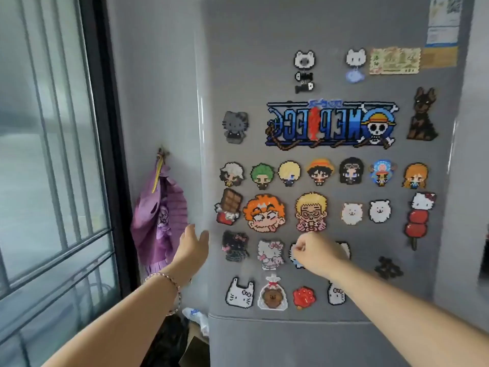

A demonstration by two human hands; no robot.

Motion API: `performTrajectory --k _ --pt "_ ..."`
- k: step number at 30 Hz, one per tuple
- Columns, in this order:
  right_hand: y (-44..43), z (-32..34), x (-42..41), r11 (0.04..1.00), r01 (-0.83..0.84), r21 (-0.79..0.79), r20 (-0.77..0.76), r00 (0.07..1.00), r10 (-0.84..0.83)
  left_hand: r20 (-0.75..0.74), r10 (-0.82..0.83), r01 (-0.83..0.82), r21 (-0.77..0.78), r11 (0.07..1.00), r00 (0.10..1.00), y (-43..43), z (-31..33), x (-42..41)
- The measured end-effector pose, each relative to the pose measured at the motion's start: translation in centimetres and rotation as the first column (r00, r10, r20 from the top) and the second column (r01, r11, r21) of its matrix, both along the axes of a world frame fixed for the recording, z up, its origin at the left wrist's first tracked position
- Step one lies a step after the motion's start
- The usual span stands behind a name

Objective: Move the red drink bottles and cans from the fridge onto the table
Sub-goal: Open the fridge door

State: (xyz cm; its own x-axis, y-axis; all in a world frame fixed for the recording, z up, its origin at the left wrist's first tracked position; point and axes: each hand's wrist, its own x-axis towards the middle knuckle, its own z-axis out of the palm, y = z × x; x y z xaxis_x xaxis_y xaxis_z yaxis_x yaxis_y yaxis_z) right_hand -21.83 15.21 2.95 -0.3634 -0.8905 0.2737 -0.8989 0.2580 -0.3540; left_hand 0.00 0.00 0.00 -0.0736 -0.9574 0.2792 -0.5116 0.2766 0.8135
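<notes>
Both forearms extend forward from the bottom edge of the view. The left wrist carries a beaded bracelet (174, 284).

The left hand (194, 243) is spread, fingers straight and thumb apart, at the left edge of the upper fridge door, level with its lower rows of magnets. Contact with the door cannot be confirmed.

The right hand (316, 254) is curled into a loose fist with nothing visible in it. It sits in front of the lower middle of the same door, well apart from the left hand.

The fridge (264, 75) is grey, and both its upper door and its lower door (291, 345) are closed. The red drinks are therefore hidden from view.

Bead magnets (330, 124) cover most of the upper door, and paper labels sit at its top right corner.

A purple folding fan (158, 218) hangs on the wall just left of the fridge. A barred window (53, 154) lies further left.
</notes>
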Motion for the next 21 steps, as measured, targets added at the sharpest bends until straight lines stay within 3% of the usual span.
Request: performTrajectory --k 7,14,21 --pt "-2.4 0.0 1.5 0.994 0.102 -0.036 -0.086 0.991 -0.104 -0.249 -0.066 0.066 -0.008 0.998 0.966 -2.8 0.3 -2.5" --pt "0.2 0.4 2.6 0.985 0.166 -0.048 -0.13 0.977 -0.171 -0.046 -0.104 0.108 0.086 0.99 0.993 -3.5 0.8 -2.0" --pt "5.3 1.0 4.1 0.986 0.074 -0.15 -0.137 0.986 -0.095 -0.044 -0.079 0.081 0.05 0.995 0.996 1.4 0.2 -0.4"
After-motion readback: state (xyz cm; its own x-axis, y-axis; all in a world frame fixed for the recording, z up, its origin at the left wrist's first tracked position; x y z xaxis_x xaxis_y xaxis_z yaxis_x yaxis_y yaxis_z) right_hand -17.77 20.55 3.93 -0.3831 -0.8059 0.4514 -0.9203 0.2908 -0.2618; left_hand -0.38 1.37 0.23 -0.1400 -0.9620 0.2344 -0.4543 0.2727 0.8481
